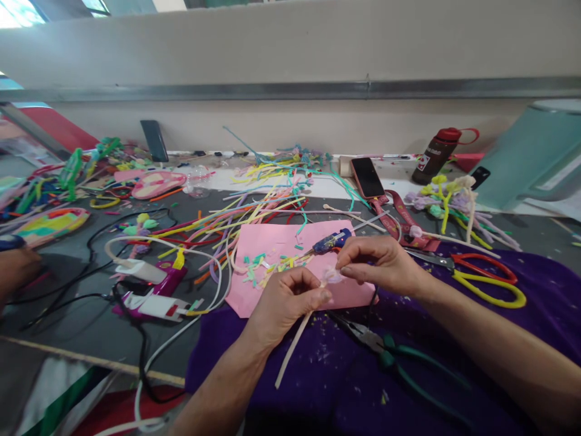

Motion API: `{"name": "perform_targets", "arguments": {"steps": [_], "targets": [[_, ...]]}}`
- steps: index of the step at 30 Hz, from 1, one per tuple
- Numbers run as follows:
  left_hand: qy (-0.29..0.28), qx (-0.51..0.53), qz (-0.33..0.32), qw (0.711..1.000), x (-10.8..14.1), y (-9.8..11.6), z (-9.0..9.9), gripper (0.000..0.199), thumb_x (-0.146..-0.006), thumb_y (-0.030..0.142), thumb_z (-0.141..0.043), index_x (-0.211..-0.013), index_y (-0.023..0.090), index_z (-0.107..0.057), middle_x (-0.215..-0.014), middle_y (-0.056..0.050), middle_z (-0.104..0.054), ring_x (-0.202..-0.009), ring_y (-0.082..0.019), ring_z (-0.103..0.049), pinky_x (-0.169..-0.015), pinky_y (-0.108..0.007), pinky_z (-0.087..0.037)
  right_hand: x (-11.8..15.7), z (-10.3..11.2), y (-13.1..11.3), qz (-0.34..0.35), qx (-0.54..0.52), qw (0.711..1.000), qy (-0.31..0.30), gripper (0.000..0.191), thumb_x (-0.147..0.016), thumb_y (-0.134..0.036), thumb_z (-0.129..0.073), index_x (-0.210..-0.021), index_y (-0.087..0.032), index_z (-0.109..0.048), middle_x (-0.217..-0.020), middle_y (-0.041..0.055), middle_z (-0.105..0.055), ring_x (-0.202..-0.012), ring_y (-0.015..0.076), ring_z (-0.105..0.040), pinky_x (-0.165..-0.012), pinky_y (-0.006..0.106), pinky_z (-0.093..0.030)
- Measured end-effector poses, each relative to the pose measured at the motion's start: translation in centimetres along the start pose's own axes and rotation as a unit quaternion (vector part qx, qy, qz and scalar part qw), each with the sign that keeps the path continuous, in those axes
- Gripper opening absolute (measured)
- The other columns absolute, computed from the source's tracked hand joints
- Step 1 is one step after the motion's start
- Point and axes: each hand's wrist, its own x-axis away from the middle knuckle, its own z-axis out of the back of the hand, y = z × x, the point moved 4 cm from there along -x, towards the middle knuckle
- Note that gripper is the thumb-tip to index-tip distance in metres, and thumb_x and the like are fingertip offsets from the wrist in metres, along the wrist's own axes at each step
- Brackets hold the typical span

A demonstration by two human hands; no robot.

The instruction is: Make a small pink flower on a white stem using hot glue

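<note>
My left hand [290, 297] pinches a cream pipe cleaner stem [294, 350] between thumb and fingers, and the stem's free end slants down toward me. At its upper end sits a small pale lilac pipe cleaner flower [333, 275]. The fingertips of my right hand [381, 263] are pinched together at the flower's right edge. Under both hands lies a pink sheet [254, 242] strewn with short yellow and green pipe cleaner snippets [256, 266]. A blue glue gun [331, 241] rests on the sheet just behind my fingers.
Green-handled pliers [385, 348] and red-and-yellow scissors [476, 275] lie on the purple cloth [454, 339]. Left are a power strip [170, 281] with cables and a co-worker's hand [18, 266]. Behind are loose pipe cleaners [258, 212], a phone [367, 177] and a bottle [438, 154].
</note>
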Motion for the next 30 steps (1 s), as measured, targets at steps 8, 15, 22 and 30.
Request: {"name": "perform_targets", "arguments": {"steps": [8,15,22,30], "targets": [[0.015,0.008,0.01,1.0,0.0,0.0,0.2,0.022,-0.062,0.031,-0.073,-0.062,0.015,-0.058,-0.049,0.006,-0.048,-0.042,-0.004,-0.034,-0.042,-0.018,-0.025,0.1,0.5,0.1,0.001,-0.007,1.0,0.028,0.009,-0.077,-0.022,-0.062,-0.077,-0.013,-0.064,-0.069,0.0021,-0.06,-0.054,0.008,-0.051,-0.048,0.02,-0.044],[0.02,0.007,0.008,1.0,0.1,0.2,0.2,0.022,-0.062,0.03,-0.073,-0.062,0.015,-0.058,-0.05,0.006,-0.048,-0.043,-0.004,-0.034,-0.041,-0.018,-0.024,0.0,1.3,0.0,-0.01,0.023,0.999,0.043,0.007,-0.076,-0.02,-0.063,-0.074,-0.014,-0.065,-0.066,0.0017,-0.06,-0.055,0.009,-0.052,-0.049,0.021,-0.041],[0.029,-0.011,-0.005,1.0,0.1,0.1,0.2,0.018,-0.062,0.027,-0.073,-0.061,0.015,-0.059,-0.051,0.005,-0.051,-0.046,-0.005,-0.038,-0.045,-0.018,-0.027,0.1,-0.2,0.2,-0.02,-0.044,0.998,0.043,0.009,-0.075,-0.023,-0.064,-0.075,-0.015,-0.063,-0.066,0.0008,-0.059,-0.05,0.0074,-0.049,-0.046,0.02,-0.042],[0.02,-0.041,-0.014,0.999,0.1,0.3,0.1,0.018,-0.065,0.028,-0.071,-0.061,0.015,-0.058,-0.052,0.005,-0.05,-0.047,-0.006,-0.038,-0.046,-0.019,-0.028,0.3,-0.2,-0.2,0.011,-0.015,0.999,0.044,0.005,-0.078,-0.019,-0.061,-0.077,-0.015,-0.063,-0.071,0.0022,-0.059,-0.055,0.0086,-0.051,-0.047,0.02,-0.043]]}}
